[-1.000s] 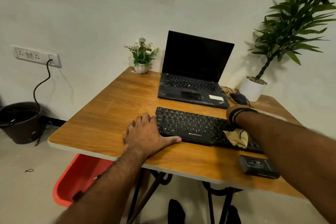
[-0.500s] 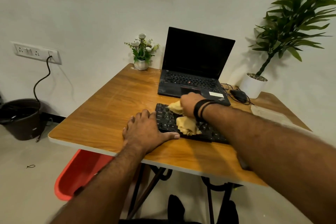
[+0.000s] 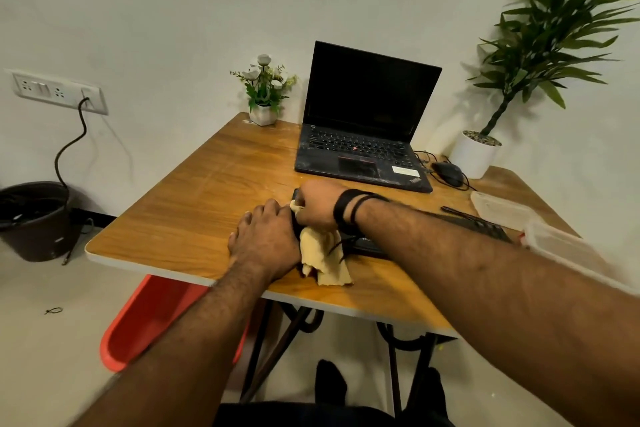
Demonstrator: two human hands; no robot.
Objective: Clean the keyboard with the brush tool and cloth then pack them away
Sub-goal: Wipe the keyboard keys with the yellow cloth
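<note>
My left hand (image 3: 265, 241) lies flat on the worktop (image 3: 180, 218), its fingers straight and close together, and it touches the left end of the keyboard (image 3: 478, 224). I judge this is to hold the keyboard steady. Just beside it my right hand (image 3: 317, 210) grips the yellow cloth (image 3: 323, 260) with curled fingers, and I wipe at the left end of the keyboard; most of the keyboard is hidden under my right arm. The loose part of the cloth hangs down toward the near edge of the worktop. To wipe well, I think I should press lightly, move along the rows of keys, and keep the left hand firm.

I count one cloth, one keyboard and two hands. Farther right is one clear plastic box (image 3: 502, 211), blurred. I cannot tell where the brush tool is. Behind stand one laptop (image 3: 367, 121), one mouse (image 3: 448, 173) and two potted plants.
</note>
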